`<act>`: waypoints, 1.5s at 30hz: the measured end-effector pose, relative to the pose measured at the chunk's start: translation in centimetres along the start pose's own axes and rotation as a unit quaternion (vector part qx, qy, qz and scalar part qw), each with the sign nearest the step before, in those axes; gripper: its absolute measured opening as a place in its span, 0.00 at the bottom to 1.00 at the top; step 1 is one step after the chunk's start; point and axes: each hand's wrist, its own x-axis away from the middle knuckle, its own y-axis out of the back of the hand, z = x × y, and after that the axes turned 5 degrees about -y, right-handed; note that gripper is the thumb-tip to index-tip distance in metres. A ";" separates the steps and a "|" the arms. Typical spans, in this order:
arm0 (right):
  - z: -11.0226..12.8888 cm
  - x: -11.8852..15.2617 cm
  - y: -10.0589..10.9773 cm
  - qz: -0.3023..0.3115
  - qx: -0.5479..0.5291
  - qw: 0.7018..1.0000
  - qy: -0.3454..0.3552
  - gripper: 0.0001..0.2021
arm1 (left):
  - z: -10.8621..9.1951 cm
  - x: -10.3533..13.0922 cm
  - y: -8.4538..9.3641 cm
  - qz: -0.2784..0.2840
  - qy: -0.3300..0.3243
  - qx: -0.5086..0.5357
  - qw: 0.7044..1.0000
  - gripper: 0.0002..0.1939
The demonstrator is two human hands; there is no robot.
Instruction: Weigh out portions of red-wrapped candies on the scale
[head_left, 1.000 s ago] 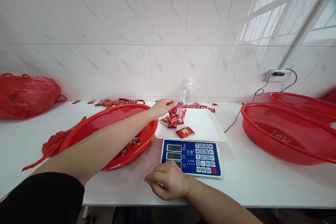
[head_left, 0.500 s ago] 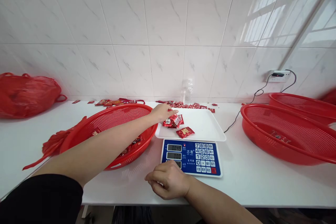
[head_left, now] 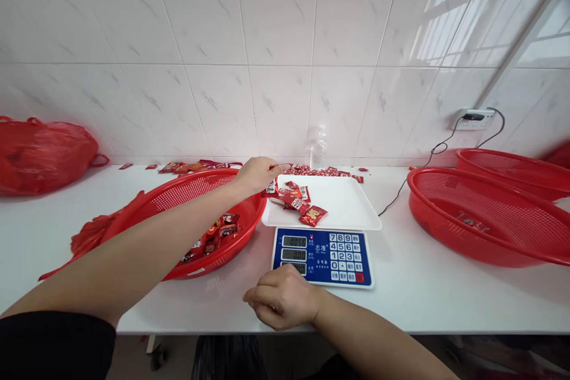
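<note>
My left hand (head_left: 260, 177) hangs over the left edge of the scale's white tray (head_left: 347, 199), fingers closed on a red packet (head_left: 270, 187) beneath them. Several red packets (head_left: 296, 202) lie in a loose pile on the tray's left part, one with a gold print nearest the front. The blue scale (head_left: 321, 256) shows 0.056 on its top display. My right hand (head_left: 285, 297) rests curled in a loose fist at the scale's lower left corner, with nothing seen in it. Under my left forearm, a red basket (head_left: 249, 243) holds more small packets.
Two red baskets (head_left: 445, 243) stand at the right, the front one with a few packets inside. Small red packets (head_left: 316, 171) lie along the wall beside a clear bottle (head_left: 319, 148). A red bag (head_left: 44, 157) sits far left. A black cable (head_left: 392, 206) runs behind the scale.
My left hand has moved left and slightly up. More packets lie on the tray, and the top display has gone from 0.049 to 0.056. My right hand stays curled.
</note>
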 end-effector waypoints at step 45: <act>-2.6 -1.8 10.4 -0.010 0.103 0.979 -0.175 0.07 | 0.8 12.6 -6.6 -0.099 -0.062 0.492 0.863 0.16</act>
